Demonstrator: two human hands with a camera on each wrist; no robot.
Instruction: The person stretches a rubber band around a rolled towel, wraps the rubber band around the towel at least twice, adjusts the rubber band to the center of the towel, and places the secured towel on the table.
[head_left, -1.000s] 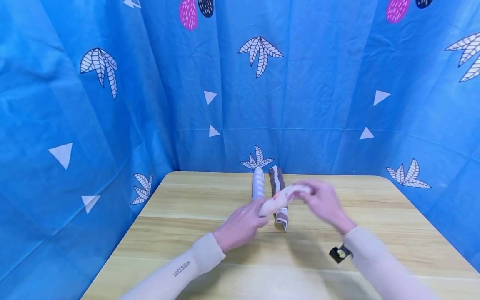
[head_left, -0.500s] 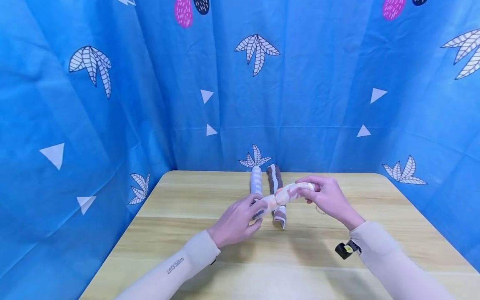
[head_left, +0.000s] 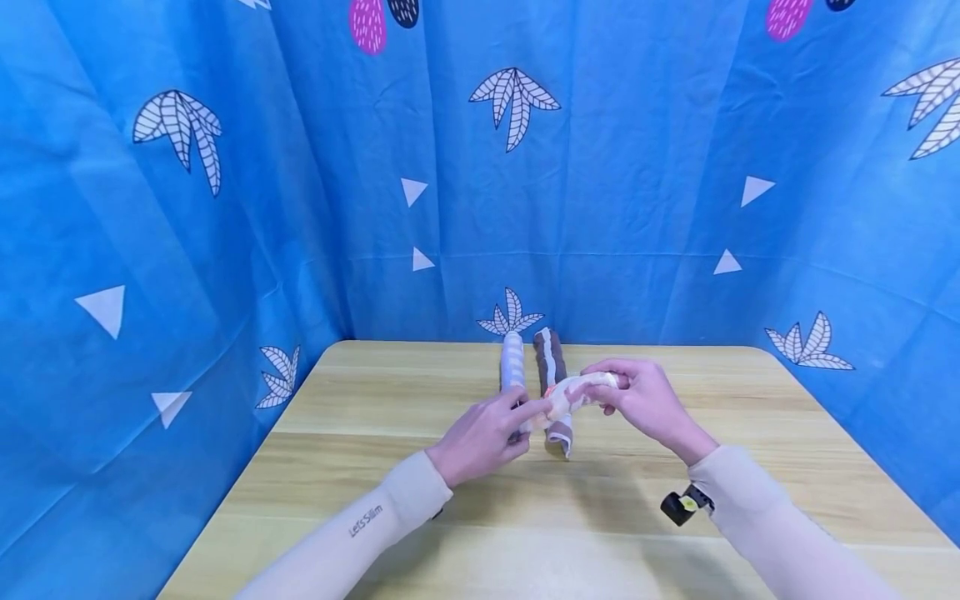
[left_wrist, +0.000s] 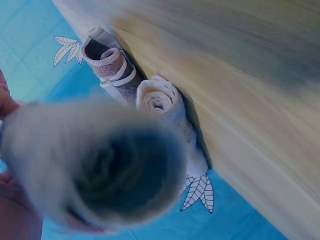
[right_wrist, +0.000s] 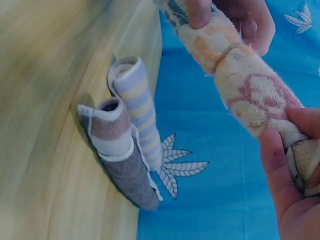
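Both hands hold a cream rolled towel (head_left: 576,392) with pink, orange and dark blue patterns above the table. My left hand (head_left: 483,433) grips its left end, the index finger stretched along the roll. At the other end, my right hand (head_left: 651,404) pinches the towel between thumb and fingers. A thin band (right_wrist: 227,56) circles the roll near its middle, where it looks narrowed. The towel's open spiral end fills much of the left wrist view. Behind it lie a lavender striped rolled towel (right_wrist: 137,100) and a brown and white rolled towel (right_wrist: 120,165), side by side.
The wooden table (head_left: 375,400) ends at a blue curtain (head_left: 637,167) with white leaf and triangle prints, which also hangs along both sides. The two lying rolls reach close to the table's far edge. A black device (head_left: 678,507) is strapped at the right wrist.
The cream rolled towel went from nearly straight to bent, its middle lower. The right hand shifted slightly left; the left hand moved a little right, its index finger now extended. The two lying rolls stayed put.
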